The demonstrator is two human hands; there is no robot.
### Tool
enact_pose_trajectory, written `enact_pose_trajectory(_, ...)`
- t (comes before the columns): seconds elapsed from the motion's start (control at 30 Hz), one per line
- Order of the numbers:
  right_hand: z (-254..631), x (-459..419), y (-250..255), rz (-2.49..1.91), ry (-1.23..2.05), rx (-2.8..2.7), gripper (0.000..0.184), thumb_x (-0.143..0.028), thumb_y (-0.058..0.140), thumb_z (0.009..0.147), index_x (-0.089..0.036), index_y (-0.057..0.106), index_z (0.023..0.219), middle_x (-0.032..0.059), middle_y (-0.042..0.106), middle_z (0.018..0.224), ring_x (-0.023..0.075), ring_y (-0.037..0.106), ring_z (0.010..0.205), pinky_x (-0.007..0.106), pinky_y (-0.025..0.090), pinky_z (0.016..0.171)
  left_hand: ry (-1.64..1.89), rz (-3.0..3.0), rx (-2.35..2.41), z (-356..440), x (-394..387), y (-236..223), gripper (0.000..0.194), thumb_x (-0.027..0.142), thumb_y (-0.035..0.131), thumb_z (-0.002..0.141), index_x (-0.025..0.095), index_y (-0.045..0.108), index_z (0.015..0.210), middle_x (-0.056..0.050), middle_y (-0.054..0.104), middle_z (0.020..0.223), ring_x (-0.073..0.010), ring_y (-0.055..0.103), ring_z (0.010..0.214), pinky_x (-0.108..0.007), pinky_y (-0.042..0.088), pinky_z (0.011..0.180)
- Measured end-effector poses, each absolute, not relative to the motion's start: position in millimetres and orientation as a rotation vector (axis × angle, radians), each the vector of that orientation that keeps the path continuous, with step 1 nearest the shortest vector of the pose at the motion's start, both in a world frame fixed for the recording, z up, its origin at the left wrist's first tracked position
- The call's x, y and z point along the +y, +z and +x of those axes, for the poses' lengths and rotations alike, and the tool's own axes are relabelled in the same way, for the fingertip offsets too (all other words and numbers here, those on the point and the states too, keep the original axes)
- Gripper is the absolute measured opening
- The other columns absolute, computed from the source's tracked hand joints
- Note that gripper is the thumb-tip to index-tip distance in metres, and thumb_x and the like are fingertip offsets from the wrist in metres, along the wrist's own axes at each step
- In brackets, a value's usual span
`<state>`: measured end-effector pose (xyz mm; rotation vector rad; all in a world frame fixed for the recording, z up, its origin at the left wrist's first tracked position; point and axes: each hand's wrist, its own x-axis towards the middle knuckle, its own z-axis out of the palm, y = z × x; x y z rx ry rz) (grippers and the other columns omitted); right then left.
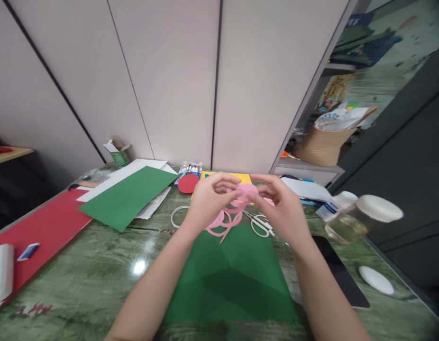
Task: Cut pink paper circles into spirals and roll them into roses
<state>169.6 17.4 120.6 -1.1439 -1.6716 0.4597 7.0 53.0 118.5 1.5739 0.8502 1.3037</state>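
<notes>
My left hand (208,200) and my right hand (281,208) meet above the table's middle, both pinched on a pink paper spiral (246,192). Its rolled centre sits between my fingertips and its loose pink coils (223,221) hang down toward a green paper sheet (233,279) lying in front of me. White scissors (261,223) rest on the table just below my right hand. A red paper disc (188,183) and yellow paper (241,177) lie behind my hands.
A second green sheet (127,196) over white paper and a red sheet (41,232) lie left. A jar with white lid (365,218), a glue bottle (333,208), a dark tablet (342,277) and a white dish (376,279) sit right. A woven basket (321,147) stands on a shelf.
</notes>
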Motion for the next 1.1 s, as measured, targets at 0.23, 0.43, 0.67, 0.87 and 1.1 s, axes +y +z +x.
enact_pose_trajectory(0.23, 168, 20, 114, -1.104, 0.328, -1.679, 0.022, -0.019, 0.058, 0.083, -0.028, 0.061, 0.103, -0.001, 0.069, 0.086, 0.0135, 0.067, 0.074, 0.026, 0.053, 0.066, 1.264, 1.58, 0.801, 5, 53, 119, 0.026, 0.021, 0.072, 0.064, 0.015, 0.062, 0.088, -0.006, 0.067, 0.094, -0.0155, 0.064, 0.087, -0.029, 0.055, 0.076)
enact_pose_trajectory(0.43, 169, 22, 113, -1.109, 0.535, -1.58, 0.022, -0.023, 0.059, 0.082, -0.026, 0.058, 0.104, -0.0004, 0.068, 0.079, 0.014, 0.066, 0.069, 0.026, 0.051, 0.061, 1.267, 1.676, 0.818, 9, 48, 119, 0.034, 0.012, 0.066, 0.068, 0.019, 0.061, 0.101, -0.006, 0.066, 0.106, -0.0144, 0.064, 0.088, -0.026, 0.056, 0.072)
enact_pose_trajectory(0.67, 172, 21, 120, -1.037, 0.741, -1.512, 0.018, -0.027, 0.061, 0.081, -0.022, 0.056, 0.098, -0.0005, 0.067, 0.072, 0.011, 0.061, 0.059, 0.019, 0.041, 0.045, 1.286, 1.751, 0.801, 8, 45, 120, 0.013, 0.016, 0.064, 0.072, 0.018, 0.07, 0.083, -0.003, 0.07, 0.087, -0.0121, 0.065, 0.077, -0.024, 0.056, 0.068)
enact_pose_trajectory(0.87, 170, 19, 117, -1.056, 0.624, -1.564, 0.026, -0.027, 0.058, 0.083, -0.026, 0.051, 0.109, -0.0021, 0.065, 0.072, 0.0121, 0.061, 0.059, 0.023, 0.046, 0.051, 1.254, 1.687, 0.87, 7, 45, 122, 0.014, 0.02, 0.066, 0.071, 0.018, 0.072, 0.083, -0.005, 0.072, 0.088, -0.0139, 0.067, 0.08, -0.025, 0.055, 0.073)
enact_pose_trajectory(1.1, 171, 14, 122, -0.898, -0.145, -2.007, 0.034, -0.017, 0.054, 0.082, -0.022, 0.055, 0.116, 0.0082, 0.055, 0.127, 0.0231, 0.049, 0.12, 0.041, 0.04, 0.098, 1.24, 1.391, 0.741, 1, 53, 120, 0.02, 0.025, 0.069, 0.07, 0.017, 0.071, 0.088, -0.006, 0.072, 0.088, -0.0166, 0.067, 0.083, -0.03, 0.054, 0.077)
